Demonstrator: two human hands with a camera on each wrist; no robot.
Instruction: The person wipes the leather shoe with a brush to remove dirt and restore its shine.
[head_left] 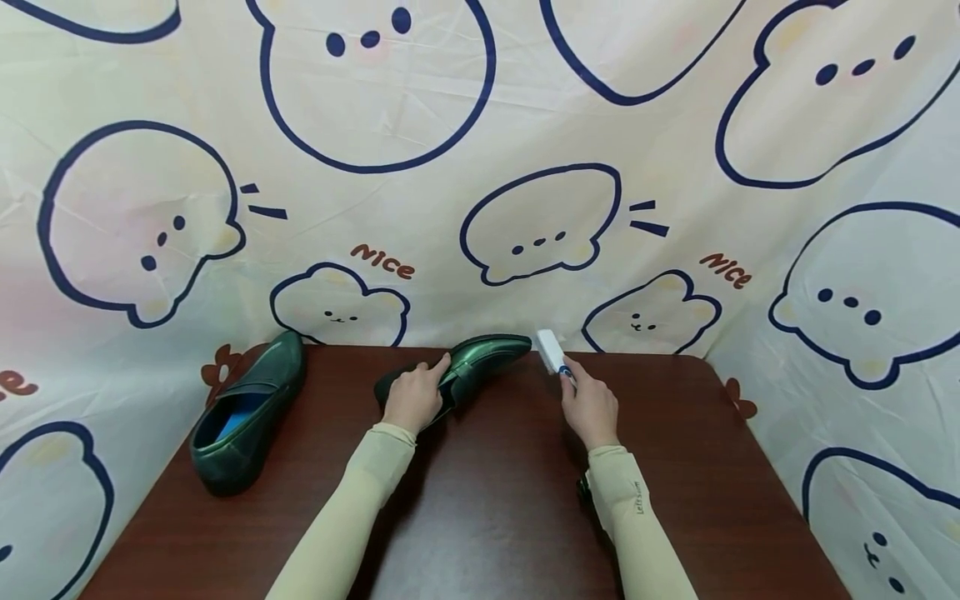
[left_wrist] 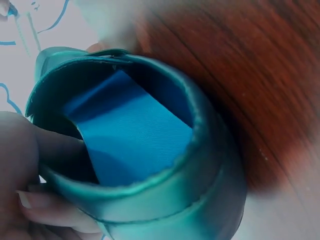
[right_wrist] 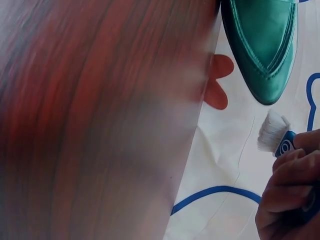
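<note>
My left hand (head_left: pixel 414 398) grips a dark green leather loafer (head_left: pixel 491 357) near the table's far edge, its toe pointing right. In the left wrist view a finger reaches inside the opening, beside the blue insole (left_wrist: pixel 135 137), while other fingers lie against the outer side. A small brush (head_left: pixel 550 350) with white bristles and a blue handle is held in my right hand (head_left: pixel 592 410). Its bristles (right_wrist: pixel 272 131) are just off the loafer's toe (right_wrist: pixel 267 80) in the right wrist view. The matching green loafer (head_left: pixel 262 392) stands at the table's left side, blue insole showing.
The brown wood-grain table (head_left: pixel 487 517) has rounded far corners. Behind it and along both sides hangs a pale curtain (head_left: pixel 435 208) printed with blue-outlined cartoon bears, close against the table edges.
</note>
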